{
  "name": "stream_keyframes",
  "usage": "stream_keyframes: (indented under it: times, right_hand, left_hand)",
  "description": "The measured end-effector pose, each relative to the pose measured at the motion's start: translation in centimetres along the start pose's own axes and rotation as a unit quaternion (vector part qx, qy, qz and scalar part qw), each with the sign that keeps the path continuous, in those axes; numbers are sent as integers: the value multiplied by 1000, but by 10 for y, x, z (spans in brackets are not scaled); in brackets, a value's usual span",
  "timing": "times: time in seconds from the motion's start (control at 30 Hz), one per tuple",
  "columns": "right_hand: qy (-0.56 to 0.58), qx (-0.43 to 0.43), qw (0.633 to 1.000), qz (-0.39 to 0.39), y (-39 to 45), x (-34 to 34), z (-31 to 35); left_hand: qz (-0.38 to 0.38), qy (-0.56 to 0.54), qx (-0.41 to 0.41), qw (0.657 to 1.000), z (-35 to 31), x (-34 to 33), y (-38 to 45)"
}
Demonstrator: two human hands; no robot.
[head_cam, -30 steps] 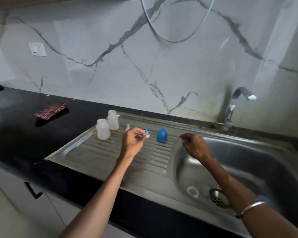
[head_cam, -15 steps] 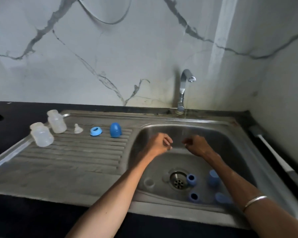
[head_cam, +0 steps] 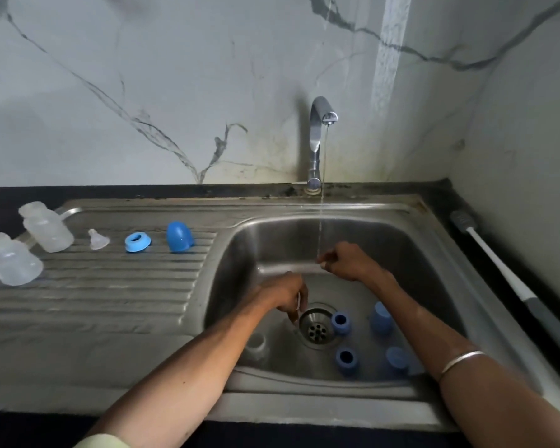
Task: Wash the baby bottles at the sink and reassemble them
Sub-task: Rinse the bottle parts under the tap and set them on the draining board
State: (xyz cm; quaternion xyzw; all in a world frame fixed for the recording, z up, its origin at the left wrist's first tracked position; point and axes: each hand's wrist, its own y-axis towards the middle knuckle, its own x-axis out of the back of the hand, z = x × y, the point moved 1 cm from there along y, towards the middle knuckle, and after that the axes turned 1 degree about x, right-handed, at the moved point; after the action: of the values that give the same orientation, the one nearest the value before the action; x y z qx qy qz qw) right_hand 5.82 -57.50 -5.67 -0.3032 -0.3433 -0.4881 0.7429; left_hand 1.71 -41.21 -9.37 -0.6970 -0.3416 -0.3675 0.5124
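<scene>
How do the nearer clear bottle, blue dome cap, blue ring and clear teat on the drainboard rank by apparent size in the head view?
1. Nearer clear bottle
2. Blue dome cap
3. Blue ring
4. Clear teat
The bottle's nearness may exaggerate it.

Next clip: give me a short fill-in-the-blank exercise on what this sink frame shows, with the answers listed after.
1. Water runs from the faucet onto the ____ hand.
2. On the drainboard stand ____ clear bottles.
3. The blue ring lies between the clear nipple and the blue ____.
4. The left hand reaches down beside the ____ in the basin.

Answers: right; two; cap; drain
</scene>
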Motion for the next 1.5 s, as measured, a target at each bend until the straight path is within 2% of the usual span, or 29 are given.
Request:
stream_keyframes:
  times: [0.13, 0.3, 0.43, 0.57, 0.77, 0.93, 1.27, 1.37, 1.43, 1.5]
  right_hand:
    - [-3, -5, 1000, 9, -2, 0, -3]
    - [25, -8, 1000, -1, -4, 1, -9]
    - [18, -15, 1000, 8, -3, -1, -13]
    - [16, -17, 1000, 0, -2, 0, -17]
    - [35, -15, 999, -34, 4, 0, -19]
    - [110, 3, 990, -83, 11, 4, -22]
    - [300, 8, 944, -135, 24, 7, -18]
    - [283, 29, 950, -128, 26, 4, -19]
    - [252, 43, 955, -149, 28, 3, -19]
    - [243, 53, 954, -169, 28, 2, -18]
  left_hand:
    - [37, 35, -12, 999, -6, -4, 2]
    - [5, 27, 10, 1000, -3, -8, 6]
    - [-65, -21, 14, 998, 2, 2, 7]
    - [-182, -108, 16, 977, 5, 13, 11]
    - [-324, -255, -18, 911, 7, 22, 19]
    - [-371, -374, -18, 850, 4, 29, 27]
    - [-332, -632, -26, 700, -2, 35, 48]
    - [-306, -688, -27, 658, -4, 35, 53]
    - [-282, -718, -39, 635, -6, 36, 50]
    - [-259, -734, -49, 626, -8, 38, 47]
